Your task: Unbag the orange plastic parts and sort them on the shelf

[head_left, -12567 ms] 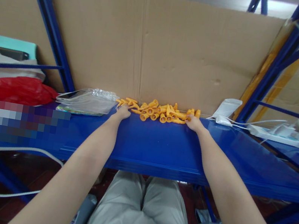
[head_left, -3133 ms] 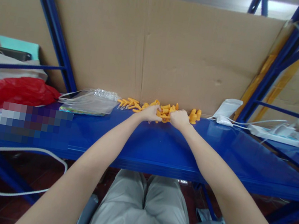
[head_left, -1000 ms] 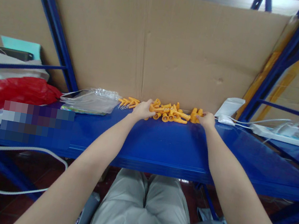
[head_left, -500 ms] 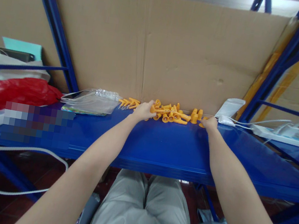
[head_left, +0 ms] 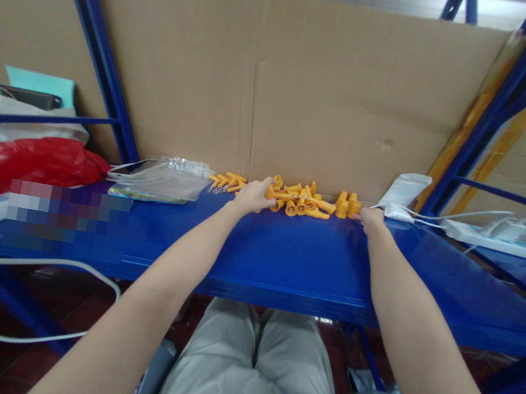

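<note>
A heap of small orange plastic pieces lies at the back of the blue metal shelf, against the cardboard wall. My left hand rests at the heap's left end, fingers curled around one orange piece. My right hand is at the heap's right end, fingers curled beside a small upright group of orange pieces; what it holds, if anything, is hidden. A smaller cluster of orange pieces lies left of my left hand.
A clear plastic bag lies left of the heap, a red bag further left. A white pouch, cables and a white power strip sit on the right. Blue rack posts flank the cardboard backing.
My right hand has shifted slightly right and set orange pieces into the upright group at the heap's right end. My left hand has stayed at the heap's left end.
</note>
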`<move>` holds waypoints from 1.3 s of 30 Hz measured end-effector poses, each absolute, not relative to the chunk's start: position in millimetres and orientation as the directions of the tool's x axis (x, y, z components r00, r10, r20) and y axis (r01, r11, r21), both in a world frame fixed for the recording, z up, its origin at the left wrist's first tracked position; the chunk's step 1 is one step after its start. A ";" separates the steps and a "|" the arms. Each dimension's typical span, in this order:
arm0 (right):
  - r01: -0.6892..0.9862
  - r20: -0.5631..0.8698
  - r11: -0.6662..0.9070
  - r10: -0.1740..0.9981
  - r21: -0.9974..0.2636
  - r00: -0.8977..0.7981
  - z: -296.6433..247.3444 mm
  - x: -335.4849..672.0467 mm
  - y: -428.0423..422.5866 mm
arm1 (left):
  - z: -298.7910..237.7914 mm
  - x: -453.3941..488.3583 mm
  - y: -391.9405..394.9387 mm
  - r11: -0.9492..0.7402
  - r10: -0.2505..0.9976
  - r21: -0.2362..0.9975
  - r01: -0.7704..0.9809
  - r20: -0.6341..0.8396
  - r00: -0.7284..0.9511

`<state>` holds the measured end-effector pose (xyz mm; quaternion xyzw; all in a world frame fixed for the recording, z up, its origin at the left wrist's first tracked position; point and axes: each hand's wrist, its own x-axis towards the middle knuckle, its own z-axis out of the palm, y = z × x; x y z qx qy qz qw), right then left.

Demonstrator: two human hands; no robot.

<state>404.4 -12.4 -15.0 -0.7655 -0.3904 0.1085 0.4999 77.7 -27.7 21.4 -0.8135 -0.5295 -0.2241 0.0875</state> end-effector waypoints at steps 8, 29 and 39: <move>0.287 0.064 -0.193 0.718 -0.938 0.693 -9.2 397.9 -19.1 | 20.8 77.5 -27.2 -0.416 0.822 0.092 0.905 0.464 0.331; 0.941 0.581 -0.045 0.776 -0.335 0.244 11.7 342.3 -37.4 | 20.9 80.4 -27.6 -0.440 0.814 0.077 0.895 0.455 0.362; 0.680 0.456 0.531 0.833 -0.506 -0.312 4.5 283.8 -32.7 | 19.7 85.4 -27.2 -0.553 0.729 0.025 0.833 0.499 0.468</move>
